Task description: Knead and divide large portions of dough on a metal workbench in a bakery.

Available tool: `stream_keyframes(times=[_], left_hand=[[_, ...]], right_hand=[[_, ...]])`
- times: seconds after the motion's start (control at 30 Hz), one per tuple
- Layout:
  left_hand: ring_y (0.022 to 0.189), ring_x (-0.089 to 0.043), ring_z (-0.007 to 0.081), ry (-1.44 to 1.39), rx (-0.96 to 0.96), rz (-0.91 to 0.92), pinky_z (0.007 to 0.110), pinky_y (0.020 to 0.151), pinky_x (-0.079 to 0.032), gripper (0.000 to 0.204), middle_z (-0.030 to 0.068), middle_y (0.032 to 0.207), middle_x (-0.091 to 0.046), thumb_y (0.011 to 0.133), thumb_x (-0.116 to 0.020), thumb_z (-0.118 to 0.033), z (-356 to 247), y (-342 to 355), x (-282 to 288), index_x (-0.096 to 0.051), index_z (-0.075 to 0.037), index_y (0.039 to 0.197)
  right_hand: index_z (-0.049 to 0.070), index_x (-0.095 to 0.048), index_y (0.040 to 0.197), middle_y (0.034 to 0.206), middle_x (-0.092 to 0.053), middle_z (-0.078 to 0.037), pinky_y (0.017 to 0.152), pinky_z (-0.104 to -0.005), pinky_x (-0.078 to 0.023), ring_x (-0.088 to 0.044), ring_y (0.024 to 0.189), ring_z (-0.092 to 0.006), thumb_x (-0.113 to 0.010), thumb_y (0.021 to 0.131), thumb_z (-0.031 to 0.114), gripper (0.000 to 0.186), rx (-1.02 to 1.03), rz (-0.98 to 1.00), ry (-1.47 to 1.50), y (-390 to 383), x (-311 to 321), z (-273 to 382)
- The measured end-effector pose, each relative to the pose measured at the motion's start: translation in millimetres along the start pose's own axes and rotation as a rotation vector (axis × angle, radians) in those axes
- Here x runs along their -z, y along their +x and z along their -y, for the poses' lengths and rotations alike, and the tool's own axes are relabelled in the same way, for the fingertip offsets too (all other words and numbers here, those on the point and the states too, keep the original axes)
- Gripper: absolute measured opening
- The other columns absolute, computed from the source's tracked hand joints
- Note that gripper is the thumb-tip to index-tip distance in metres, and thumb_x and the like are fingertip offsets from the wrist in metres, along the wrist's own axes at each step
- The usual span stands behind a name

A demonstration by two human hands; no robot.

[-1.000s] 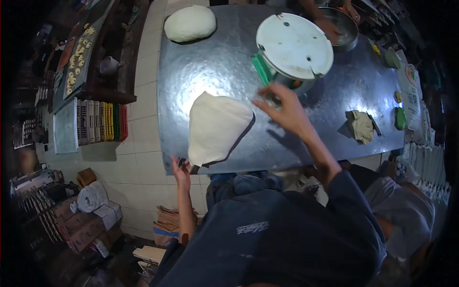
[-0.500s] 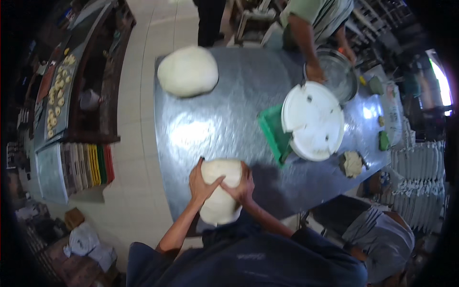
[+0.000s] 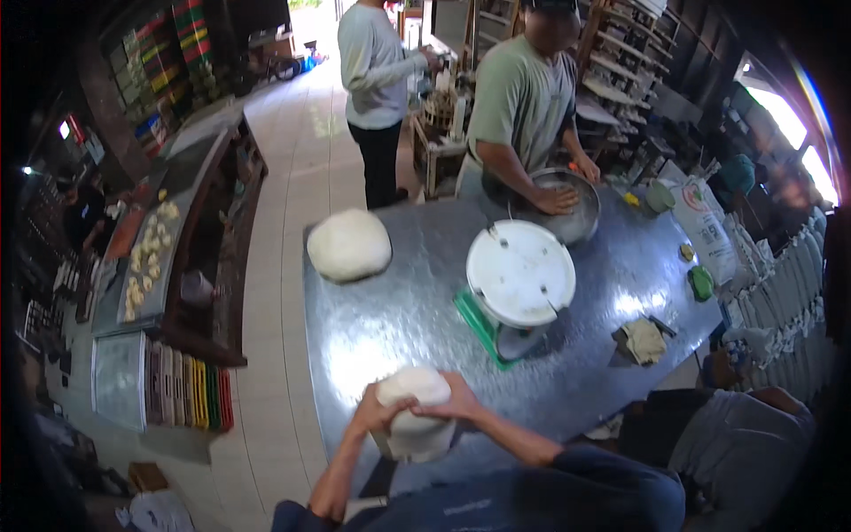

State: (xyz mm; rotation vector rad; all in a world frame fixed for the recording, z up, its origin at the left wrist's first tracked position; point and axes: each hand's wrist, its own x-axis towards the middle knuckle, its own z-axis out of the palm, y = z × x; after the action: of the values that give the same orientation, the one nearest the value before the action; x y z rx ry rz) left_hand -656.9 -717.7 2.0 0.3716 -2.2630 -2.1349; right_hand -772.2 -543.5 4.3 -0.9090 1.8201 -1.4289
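Note:
A pale lump of dough (image 3: pixel 413 385) is at the near edge of the metal table, bulging up between my hands and hanging toward me below them. My left hand (image 3: pixel 379 411) is wrapped round its left side, the thumb laid across the front. Round the right side curls my right hand (image 3: pixel 454 399), its thumb meeting the left one. A larger rounded ball of dough (image 3: pixel 349 246) rests at the table's far left corner. Right of centre stands a green scale (image 3: pixel 479 330) with a round white plate (image 3: pixel 521 271) on top.
Across the metal table (image 3: pixel 399 301), a person in a green shirt (image 3: pixel 523 106) reaches into a round metal pan (image 3: pixel 581 213). A crumpled cloth (image 3: pixel 644 341) lies at the right. Another person (image 3: pixel 745 443) bends at the near right. A bench with small dough pieces (image 3: pixel 151 248) stands left.
My view has tilted up, showing more of the room. Both hands have kept hold of the dough, which now bulges higher between them. The other person's hand has moved into the pan.

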Motion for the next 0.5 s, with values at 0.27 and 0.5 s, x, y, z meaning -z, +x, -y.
stream_keyframes(times=[0.27, 0.5], left_hand=[[0.079, -0.066, 0.0253, 0.375, -0.493, -0.420, 0.035, 0.073, -0.051, 0.067, 0.0120, 0.088, -0.067, 0.056, -0.087, -0.043, -84, -74, -55, -0.063, -0.002, 0.104], [0.104, -0.058, 0.0369, 0.210, 0.631, -0.250, 0.041, 0.092, -0.043, 0.070, 0.0256, 0.107, -0.062, 0.082, -0.057, -0.059, 67, -152, -187, -0.059, 0.001, 0.117]], right_hand=[[0.005, -0.063, 0.097, 0.076, -0.057, -0.011, 0.062, -0.0392, -0.044, -0.058, 0.070, -0.0307, -0.079, 0.059, 0.048, 0.059, 0.855, -0.015, -0.480, -28, 55, 94], [0.002, -0.065, 0.106, 0.097, -0.065, -0.018, 0.079, -0.0397, -0.049, -0.062, 0.086, -0.0352, -0.067, 0.069, 0.059, 0.068, -0.201, 0.730, -0.697, -140, 23, -59]])
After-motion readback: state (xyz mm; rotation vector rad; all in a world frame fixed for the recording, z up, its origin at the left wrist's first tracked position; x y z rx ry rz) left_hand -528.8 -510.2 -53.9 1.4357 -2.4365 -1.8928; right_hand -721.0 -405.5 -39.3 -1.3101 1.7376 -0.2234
